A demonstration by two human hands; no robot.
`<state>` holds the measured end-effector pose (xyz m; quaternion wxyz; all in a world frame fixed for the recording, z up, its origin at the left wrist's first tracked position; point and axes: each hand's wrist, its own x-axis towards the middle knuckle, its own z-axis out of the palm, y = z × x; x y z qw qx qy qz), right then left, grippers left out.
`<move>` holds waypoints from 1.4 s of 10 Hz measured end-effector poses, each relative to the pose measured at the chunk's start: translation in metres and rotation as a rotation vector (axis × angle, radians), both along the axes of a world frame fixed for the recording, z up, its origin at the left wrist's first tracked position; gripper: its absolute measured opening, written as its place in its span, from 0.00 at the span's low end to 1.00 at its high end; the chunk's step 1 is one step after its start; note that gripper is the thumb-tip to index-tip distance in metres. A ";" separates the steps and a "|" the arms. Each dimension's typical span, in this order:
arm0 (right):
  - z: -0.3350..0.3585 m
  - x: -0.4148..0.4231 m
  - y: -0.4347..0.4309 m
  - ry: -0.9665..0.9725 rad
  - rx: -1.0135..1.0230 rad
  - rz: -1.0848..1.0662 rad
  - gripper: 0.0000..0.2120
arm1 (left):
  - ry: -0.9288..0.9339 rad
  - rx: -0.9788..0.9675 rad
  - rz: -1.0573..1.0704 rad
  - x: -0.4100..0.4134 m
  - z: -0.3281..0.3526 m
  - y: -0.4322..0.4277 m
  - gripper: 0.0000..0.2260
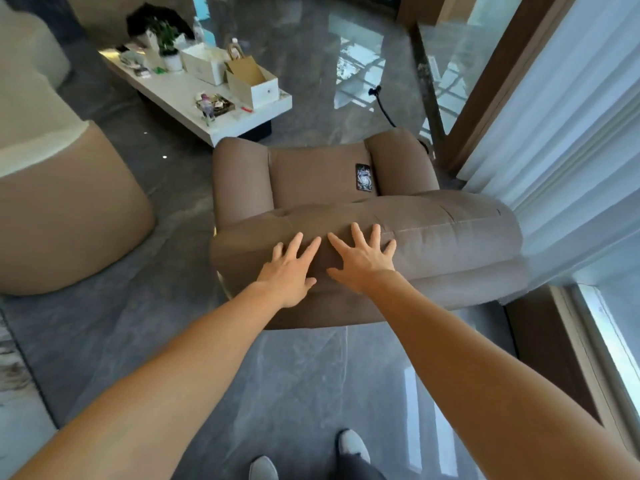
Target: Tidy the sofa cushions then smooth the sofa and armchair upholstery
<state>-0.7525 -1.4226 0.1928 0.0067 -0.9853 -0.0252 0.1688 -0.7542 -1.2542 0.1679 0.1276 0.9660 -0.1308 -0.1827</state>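
I stand behind a brown upholstered armchair (450,237) and look down over its padded backrest. My left hand (289,271) lies flat on top of the backrest with fingers spread. My right hand (363,259) rests flat right beside it, fingers spread too, thumbs almost meeting. Neither hand holds anything. A small dark patterned item (364,177) lies on the seat near the right armrest. Part of a beige and cream sofa (62,209) shows at the left.
A low white coffee table (194,98) beyond the chair carries boxes, a potted plant and small items. White curtains (568,133) and a window frame stand close on the right. A black cable (382,105) trails on the glossy grey floor.
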 end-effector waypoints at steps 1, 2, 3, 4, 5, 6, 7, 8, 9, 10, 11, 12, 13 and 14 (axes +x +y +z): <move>0.004 0.013 -0.033 -0.017 0.043 0.048 0.33 | -0.042 0.007 0.104 0.006 0.006 -0.027 0.34; 0.006 0.026 -0.061 -0.035 0.064 0.105 0.32 | -0.080 0.048 0.174 0.017 0.013 -0.056 0.33; 0.007 0.038 -0.082 -0.059 0.088 0.146 0.31 | -0.099 0.090 0.217 0.027 0.016 -0.082 0.32; 0.008 0.044 -0.107 -0.061 0.093 0.184 0.30 | -0.103 0.121 0.220 0.030 0.019 -0.105 0.32; 0.007 0.046 -0.135 -0.063 0.096 0.207 0.30 | -0.103 0.126 0.215 0.030 0.023 -0.128 0.32; 0.003 0.045 -0.162 -0.060 0.090 0.217 0.31 | -0.101 0.107 0.198 0.025 0.024 -0.152 0.32; -0.001 0.044 -0.185 -0.014 0.069 0.215 0.34 | -0.110 0.095 0.174 0.015 0.020 -0.174 0.33; -0.001 0.045 -0.205 0.047 0.050 0.189 0.37 | -0.098 0.082 0.140 0.006 0.017 -0.194 0.35; 0.002 0.044 -0.220 0.081 0.060 0.145 0.41 | -0.085 0.099 0.074 0.001 0.017 -0.209 0.37; 0.009 0.040 -0.220 0.083 0.062 0.098 0.43 | -0.080 0.137 -0.011 -0.001 0.022 -0.215 0.38; 0.013 0.036 -0.205 0.021 0.040 0.062 0.38 | -0.061 0.147 -0.048 -0.001 0.031 -0.210 0.34; 0.016 0.033 -0.183 -0.067 0.011 0.152 0.28 | -0.020 0.194 -0.047 -0.004 0.047 -0.191 0.26; 0.023 0.035 -0.146 -0.056 0.066 0.206 0.19 | 0.006 0.266 0.028 -0.008 0.064 -0.150 0.19; 0.035 0.039 -0.097 -0.003 0.138 0.256 0.19 | 0.017 0.316 0.159 -0.019 0.076 -0.099 0.14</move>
